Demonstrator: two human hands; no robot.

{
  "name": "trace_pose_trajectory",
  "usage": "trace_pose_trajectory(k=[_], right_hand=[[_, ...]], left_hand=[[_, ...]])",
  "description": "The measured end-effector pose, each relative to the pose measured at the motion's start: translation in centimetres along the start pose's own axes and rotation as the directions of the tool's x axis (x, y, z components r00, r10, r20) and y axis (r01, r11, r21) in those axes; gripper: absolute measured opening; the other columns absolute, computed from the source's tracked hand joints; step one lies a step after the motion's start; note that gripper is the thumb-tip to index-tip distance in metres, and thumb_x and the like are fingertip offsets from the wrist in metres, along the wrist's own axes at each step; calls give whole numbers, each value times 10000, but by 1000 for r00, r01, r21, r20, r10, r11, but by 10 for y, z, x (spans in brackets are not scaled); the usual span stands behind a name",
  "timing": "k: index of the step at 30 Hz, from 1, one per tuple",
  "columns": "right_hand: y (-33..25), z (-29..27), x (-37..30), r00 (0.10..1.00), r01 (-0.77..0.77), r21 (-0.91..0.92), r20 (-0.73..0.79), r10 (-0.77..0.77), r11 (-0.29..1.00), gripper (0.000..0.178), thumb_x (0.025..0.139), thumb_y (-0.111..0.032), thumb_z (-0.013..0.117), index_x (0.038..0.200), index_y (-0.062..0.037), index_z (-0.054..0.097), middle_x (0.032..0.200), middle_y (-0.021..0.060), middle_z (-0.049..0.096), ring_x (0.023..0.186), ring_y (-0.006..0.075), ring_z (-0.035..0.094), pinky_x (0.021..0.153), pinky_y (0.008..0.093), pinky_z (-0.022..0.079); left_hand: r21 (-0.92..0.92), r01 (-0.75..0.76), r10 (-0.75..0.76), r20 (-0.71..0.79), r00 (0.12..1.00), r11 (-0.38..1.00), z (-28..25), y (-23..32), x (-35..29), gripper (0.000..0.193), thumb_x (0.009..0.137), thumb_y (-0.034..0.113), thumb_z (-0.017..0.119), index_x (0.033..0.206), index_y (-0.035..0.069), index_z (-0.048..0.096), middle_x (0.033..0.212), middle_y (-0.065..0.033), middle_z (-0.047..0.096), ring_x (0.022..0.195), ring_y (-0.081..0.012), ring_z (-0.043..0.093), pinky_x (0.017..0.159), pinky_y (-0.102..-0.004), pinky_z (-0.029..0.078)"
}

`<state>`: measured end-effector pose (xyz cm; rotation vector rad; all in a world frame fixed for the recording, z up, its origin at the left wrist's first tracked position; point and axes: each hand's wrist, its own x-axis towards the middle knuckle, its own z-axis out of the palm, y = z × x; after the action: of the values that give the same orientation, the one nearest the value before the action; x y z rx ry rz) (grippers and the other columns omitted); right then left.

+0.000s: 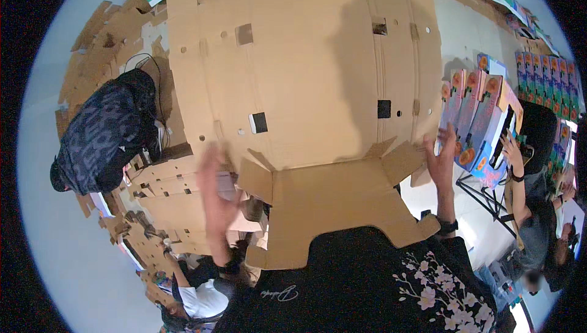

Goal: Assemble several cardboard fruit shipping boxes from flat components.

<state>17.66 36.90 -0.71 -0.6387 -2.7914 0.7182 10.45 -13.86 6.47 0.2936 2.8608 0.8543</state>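
Observation:
A large brown die-cut cardboard box blank (306, 88) lies unfolded in front of me, with slots, small round holes and crease lines. Its near panel (330, 198) is bent at a crease, with small side flaps and a wide notch facing my body. My left hand (217, 195) is beside the left flap, smeared by motion, so its grip is unclear. On the other side, my right hand (441, 159) is raised beside the blank's right edge, thumb and fingers apart, with nothing visible in it. A dark band circles my right wrist.
Colourful printed boxes (483, 113) stand in a row at right, with more stacked (547, 82) behind. A co-worker's hand (512, 152) touches the near row. A dark patterned backpack (110, 131) lies at left among cardboard sheets (165, 198). Another person (199, 299) is at lower left.

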Motion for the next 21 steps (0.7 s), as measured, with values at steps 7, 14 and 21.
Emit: trace_pose_trajectory(k=[7,14,21], right_hand=[[29,-28,-10,846,-370,346,509,158,862,425,971,-149,630,1337,-3,471,1209,119,614,1077,171,594,916,327,488],[-27,-82,-13,793,-510,524,594,136,682,574,915,-37,597,1451,-43,392,1356,98,546,1234,200,526,1055,354,414],[-45,-113,-13,702,-660,547,694,162,515,654,836,-189,662,1425,-7,442,1342,108,562,1236,226,527,1044,352,400]], left_hand=[[-223,639,-563,322,761,736,-25,-38,-1,677,908,247,734,1419,-26,385,1157,-153,603,955,-197,582,871,-342,494],[-584,537,-425,332,842,609,-42,-42,-25,811,902,-32,654,1532,-13,144,1438,-156,424,1264,-205,472,992,-310,441],[-753,509,-295,417,860,417,-66,-21,-39,937,817,-16,628,1568,26,70,1491,-176,362,1334,-249,434,1026,-334,435]])
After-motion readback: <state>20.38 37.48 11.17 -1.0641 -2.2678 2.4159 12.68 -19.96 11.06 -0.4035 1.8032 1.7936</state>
